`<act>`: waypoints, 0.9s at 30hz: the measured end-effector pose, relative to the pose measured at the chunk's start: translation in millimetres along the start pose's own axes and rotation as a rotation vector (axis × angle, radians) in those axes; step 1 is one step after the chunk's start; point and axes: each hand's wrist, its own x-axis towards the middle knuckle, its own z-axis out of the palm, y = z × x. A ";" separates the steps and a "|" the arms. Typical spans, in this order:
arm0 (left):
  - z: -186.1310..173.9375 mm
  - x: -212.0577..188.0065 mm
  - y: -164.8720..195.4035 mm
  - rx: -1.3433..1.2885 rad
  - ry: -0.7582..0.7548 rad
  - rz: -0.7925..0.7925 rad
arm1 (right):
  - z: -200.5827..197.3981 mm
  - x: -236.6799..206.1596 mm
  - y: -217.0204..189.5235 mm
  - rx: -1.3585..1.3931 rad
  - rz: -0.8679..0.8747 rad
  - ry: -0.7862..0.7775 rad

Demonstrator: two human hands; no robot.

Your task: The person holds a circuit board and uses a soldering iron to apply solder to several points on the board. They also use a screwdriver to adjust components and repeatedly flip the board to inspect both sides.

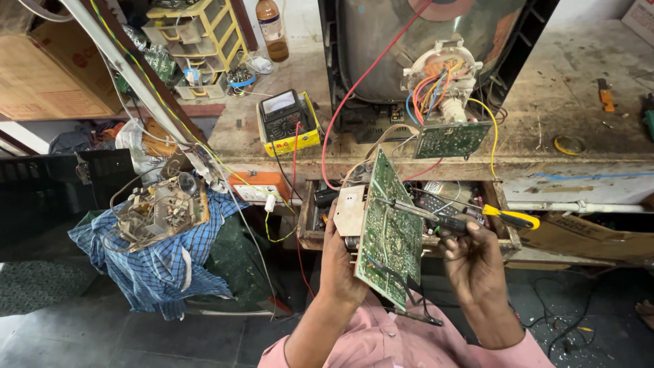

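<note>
My left hand (338, 262) grips the left edge of a green circuit board (388, 235), held upright and tilted, solder side toward me. My right hand (473, 259) holds a soldering iron (415, 211) with a dark handle; its thin metal tip lies across the board's upper part. A screwdriver with a yellow-and-black handle (512, 218) lies just past my right hand. Wires run from the board up to a smaller green board (451, 138) hanging behind the neck of a picture tube (436, 48) on the workbench.
An open wooden drawer (308, 228) of tools sits under the bench edge. A yellow multimeter (286, 123) and brown bottle (272, 28) stand on the bench. At left, a chassis (160, 208) rests on blue checked cloth (157, 266). Cables hang down between.
</note>
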 end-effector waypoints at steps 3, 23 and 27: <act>1.5 0.0 0.8 0.001 0.015 0.001 | 1.5 -1.2 0.1 0.078 -0.006 -0.074; -8.1 4.0 -3.4 0.051 0.129 -0.032 | 20.1 -7.7 -20.6 -0.174 -0.179 -0.109; -9.4 5.0 -1.3 0.041 0.139 -0.026 | 17.7 -5.0 -17.1 -0.184 -0.144 -0.032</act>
